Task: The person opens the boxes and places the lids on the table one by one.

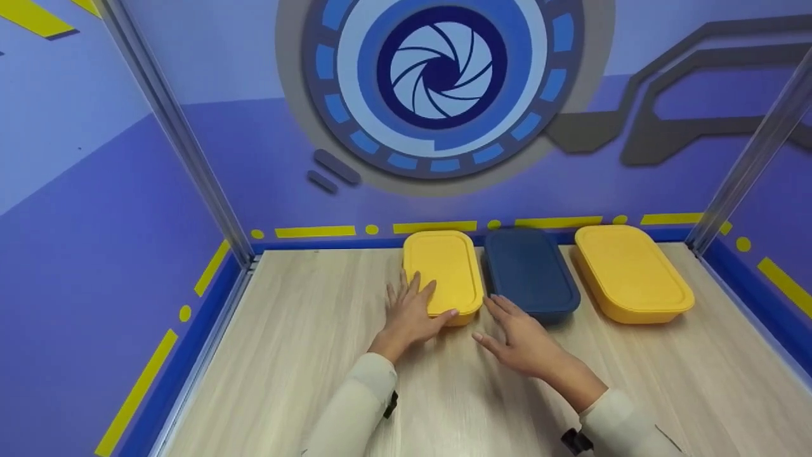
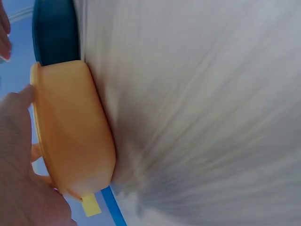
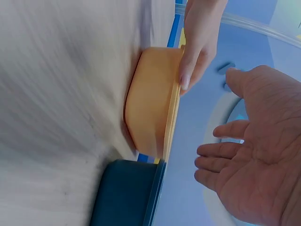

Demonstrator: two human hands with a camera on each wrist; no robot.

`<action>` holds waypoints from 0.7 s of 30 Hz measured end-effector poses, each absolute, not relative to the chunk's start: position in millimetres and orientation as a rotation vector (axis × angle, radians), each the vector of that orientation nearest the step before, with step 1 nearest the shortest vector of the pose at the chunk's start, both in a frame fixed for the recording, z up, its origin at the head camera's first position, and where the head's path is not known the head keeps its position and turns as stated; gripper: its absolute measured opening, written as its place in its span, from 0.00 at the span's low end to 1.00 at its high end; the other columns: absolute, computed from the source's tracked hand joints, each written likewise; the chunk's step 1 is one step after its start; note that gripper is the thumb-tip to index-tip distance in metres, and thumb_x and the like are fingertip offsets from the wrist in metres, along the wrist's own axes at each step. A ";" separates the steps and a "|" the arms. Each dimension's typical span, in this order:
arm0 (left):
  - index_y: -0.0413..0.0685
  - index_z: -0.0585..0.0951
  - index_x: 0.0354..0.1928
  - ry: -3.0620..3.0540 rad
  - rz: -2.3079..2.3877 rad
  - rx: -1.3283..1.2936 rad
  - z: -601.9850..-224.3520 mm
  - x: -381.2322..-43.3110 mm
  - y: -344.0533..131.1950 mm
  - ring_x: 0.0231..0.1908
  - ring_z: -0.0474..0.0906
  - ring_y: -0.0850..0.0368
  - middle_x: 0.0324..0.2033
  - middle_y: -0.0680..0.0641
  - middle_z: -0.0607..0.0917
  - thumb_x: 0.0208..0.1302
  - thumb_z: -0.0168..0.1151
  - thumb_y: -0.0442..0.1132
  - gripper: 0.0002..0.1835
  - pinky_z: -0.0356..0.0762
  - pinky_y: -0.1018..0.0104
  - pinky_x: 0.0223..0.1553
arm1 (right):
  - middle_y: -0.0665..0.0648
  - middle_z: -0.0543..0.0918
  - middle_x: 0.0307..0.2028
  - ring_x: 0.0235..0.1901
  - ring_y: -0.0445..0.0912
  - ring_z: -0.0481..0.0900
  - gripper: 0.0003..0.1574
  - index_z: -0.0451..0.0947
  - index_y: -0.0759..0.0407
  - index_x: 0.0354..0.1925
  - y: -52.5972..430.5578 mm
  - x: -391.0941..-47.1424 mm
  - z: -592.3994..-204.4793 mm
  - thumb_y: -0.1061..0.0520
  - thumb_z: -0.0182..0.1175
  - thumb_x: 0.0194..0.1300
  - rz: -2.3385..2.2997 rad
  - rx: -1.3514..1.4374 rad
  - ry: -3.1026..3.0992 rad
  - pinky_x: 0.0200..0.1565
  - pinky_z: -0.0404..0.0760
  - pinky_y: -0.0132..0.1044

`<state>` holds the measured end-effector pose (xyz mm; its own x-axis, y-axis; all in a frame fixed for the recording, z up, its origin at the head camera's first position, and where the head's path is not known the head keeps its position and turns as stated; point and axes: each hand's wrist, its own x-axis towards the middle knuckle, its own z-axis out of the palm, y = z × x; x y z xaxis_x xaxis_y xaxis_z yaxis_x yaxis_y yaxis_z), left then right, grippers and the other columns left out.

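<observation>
While left hand [image 1: 409, 317] rests, fingers spread, on left yellow box [image 1: 447, 260] by back edge of bench [image 1: 304, 330], navy box [image 1: 530, 270] beside, right hand [image 1: 523, 346] before it, fingers straight, second yellow box [image 1: 634, 273] toward back right corner.

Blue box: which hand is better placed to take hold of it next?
Probably the right hand, which holds nothing and is close to the front of the blue box. The left hand is farther off and touches the leftmost yellow box.
</observation>
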<state>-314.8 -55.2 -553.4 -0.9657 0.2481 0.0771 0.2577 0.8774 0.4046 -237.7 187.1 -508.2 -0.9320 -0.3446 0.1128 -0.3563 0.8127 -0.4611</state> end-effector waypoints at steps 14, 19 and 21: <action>0.49 0.63 0.83 -3.012 -0.266 -0.659 -550.5 -322.1 -56.1 0.85 0.56 0.47 0.84 0.43 0.62 0.71 0.62 0.71 0.50 0.49 0.44 0.85 | 0.64 0.69 0.79 0.79 0.61 0.68 0.52 0.63 0.62 0.81 182.2 -240.6 -520.4 0.32 0.61 0.76 0.842 0.524 -3.094 0.76 0.68 0.61; 0.49 0.63 0.83 -3.015 -0.245 -0.673 -548.6 -314.9 -57.0 0.85 0.56 0.47 0.84 0.43 0.63 0.70 0.59 0.73 0.50 0.49 0.43 0.85 | 0.65 0.70 0.79 0.79 0.61 0.69 0.51 0.63 0.64 0.80 186.8 -241.6 -528.6 0.35 0.63 0.76 0.831 0.539 -3.102 0.77 0.68 0.61; 0.50 0.64 0.83 -3.005 -0.253 -0.681 -549.1 -310.6 -56.6 0.85 0.57 0.47 0.83 0.43 0.63 0.70 0.59 0.74 0.51 0.50 0.43 0.85 | 0.66 0.71 0.78 0.78 0.62 0.70 0.50 0.64 0.64 0.80 189.3 -241.5 -531.9 0.37 0.64 0.75 0.818 0.539 -3.092 0.76 0.69 0.61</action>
